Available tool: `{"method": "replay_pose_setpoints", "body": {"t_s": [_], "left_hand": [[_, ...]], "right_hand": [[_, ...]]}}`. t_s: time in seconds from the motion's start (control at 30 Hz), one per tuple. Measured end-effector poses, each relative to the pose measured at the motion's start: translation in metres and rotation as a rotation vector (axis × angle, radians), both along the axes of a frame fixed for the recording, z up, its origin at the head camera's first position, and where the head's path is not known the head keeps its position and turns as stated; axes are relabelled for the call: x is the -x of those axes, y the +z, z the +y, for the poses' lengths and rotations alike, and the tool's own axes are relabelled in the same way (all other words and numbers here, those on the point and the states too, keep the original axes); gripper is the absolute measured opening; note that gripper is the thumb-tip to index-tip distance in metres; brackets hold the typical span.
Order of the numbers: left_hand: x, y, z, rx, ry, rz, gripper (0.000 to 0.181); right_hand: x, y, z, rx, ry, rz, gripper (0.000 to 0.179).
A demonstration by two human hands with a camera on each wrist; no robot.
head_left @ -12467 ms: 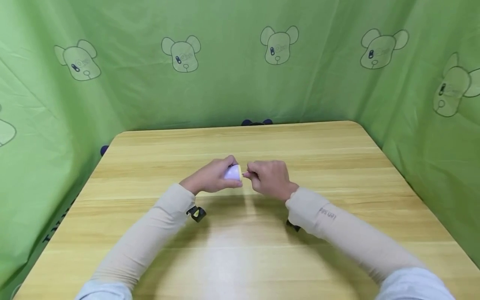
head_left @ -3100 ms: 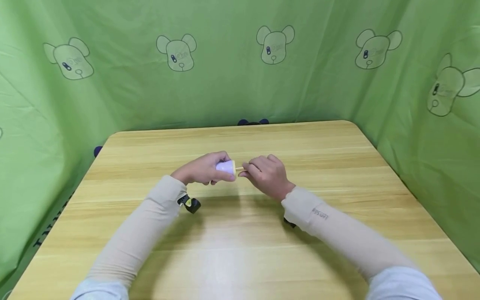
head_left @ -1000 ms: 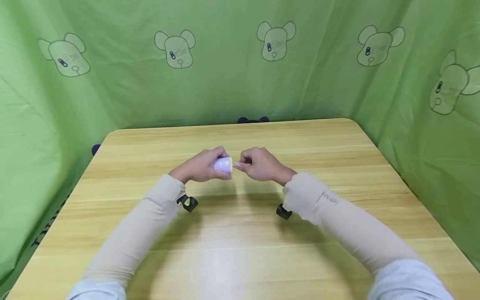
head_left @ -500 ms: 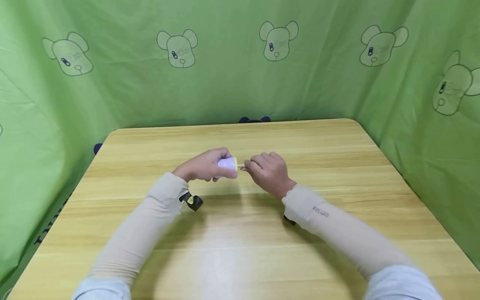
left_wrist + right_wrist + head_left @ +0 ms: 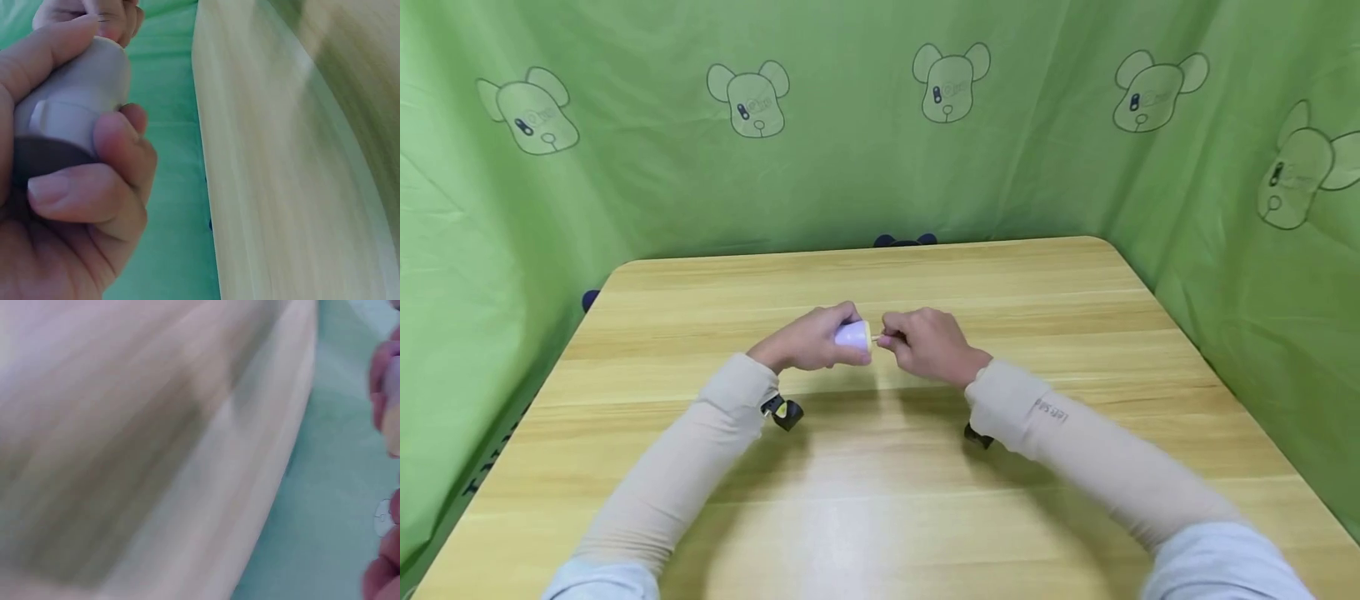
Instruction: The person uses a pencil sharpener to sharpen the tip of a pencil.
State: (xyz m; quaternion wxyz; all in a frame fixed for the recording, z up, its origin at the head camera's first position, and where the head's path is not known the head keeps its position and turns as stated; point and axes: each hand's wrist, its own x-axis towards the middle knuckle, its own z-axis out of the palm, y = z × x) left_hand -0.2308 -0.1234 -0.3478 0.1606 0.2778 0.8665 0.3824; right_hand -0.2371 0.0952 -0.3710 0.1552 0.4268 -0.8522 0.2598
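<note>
Above the middle of the table, my left hand (image 5: 808, 340) grips a small lilac cylinder (image 5: 852, 336) lying sideways, its pale yellow end facing right. In the left wrist view the cylinder (image 5: 84, 94) shows a small raised tab and a dark base, with thumb and fingers wrapped around it. My right hand (image 5: 934, 346) pinches a thin, pale rod (image 5: 876, 338) that sticks out of the yellow end. Most of the rod is hidden in the fingers, so its kind is unclear. The right wrist view catches only the edges of both hands and the cylinder's yellow end (image 5: 392, 431).
A wood-grain table (image 5: 865, 467) lies under both hands. Green curtain cloth (image 5: 850, 183) with bear-head prints surrounds its far and side edges. A black wrist strap mount (image 5: 785, 412) hangs below the left wrist, another (image 5: 978, 436) below the right.
Over the last second my right hand has rolled over and back around the rod, knuckles up half a second ago. The left hand keeps its grip on the lilac cylinder, shifting only slightly.
</note>
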Motion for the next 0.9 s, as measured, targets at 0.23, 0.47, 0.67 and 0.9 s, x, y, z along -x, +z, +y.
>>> {"method": "replay_pose_setpoints", "body": {"t_s": [0.23, 0.47, 0.67, 0.9], "left_hand": [[-0.004, -0.005, 0.005, 0.079, -0.038, 0.177, 0.042], [-0.009, 0.0, 0.011, 0.147, -0.013, 0.309, 0.05], [-0.006, 0.002, 0.009, 0.19, 0.034, 0.281, 0.059], [-0.005, 0.004, 0.007, 0.261, 0.04, 0.356, 0.059]], "right_hand": [[0.005, 0.031, 0.001, -0.117, -0.018, -0.765, 0.033], [0.011, 0.044, 0.005, -0.193, -0.048, -0.891, 0.03], [0.005, 0.038, 0.004, -0.276, -0.052, -0.467, 0.02], [-0.001, 0.027, 0.003, -0.248, -0.031, -0.309, 0.017]]}}
